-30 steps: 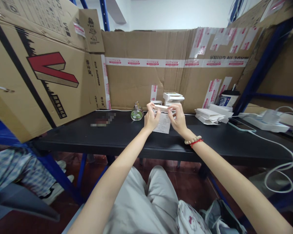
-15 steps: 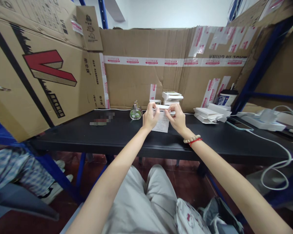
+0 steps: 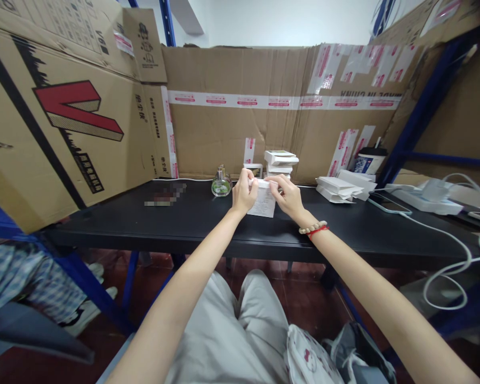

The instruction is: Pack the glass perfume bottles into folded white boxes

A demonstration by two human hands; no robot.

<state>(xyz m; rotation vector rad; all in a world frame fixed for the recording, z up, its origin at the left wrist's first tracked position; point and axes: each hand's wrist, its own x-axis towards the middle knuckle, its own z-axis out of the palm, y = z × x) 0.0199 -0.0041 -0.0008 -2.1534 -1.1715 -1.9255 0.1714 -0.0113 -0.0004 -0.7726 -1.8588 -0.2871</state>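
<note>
A small white box [image 3: 263,204] with fine print on its near face stands on the black table in front of me. My left hand [image 3: 245,193] grips its top left edge, fingers closed around it. At the upper right, my right hand [image 3: 286,194] pinches the top edge of the box. The top flap appears folded down between both hands, partly hidden by the fingers. Just left of my left hand stand glass perfume bottles [image 3: 221,186], the front one holding green liquid. Behind the hands rises a stack of white boxes [image 3: 280,158].
Flattened white cartons [image 3: 339,189] lie to the right, beside a lidded paper cup [image 3: 370,160]. Further right are a phone [image 3: 390,204], a power strip [image 3: 428,198] and looping white cables. Large cardboard panels [image 3: 232,128] wall off the back and left. A seated person's leg shows at lower left.
The white flap, raised at the box's top before, now lies lower, and the stack behind shows more. My right fingers have shifted slightly along the top edge.
</note>
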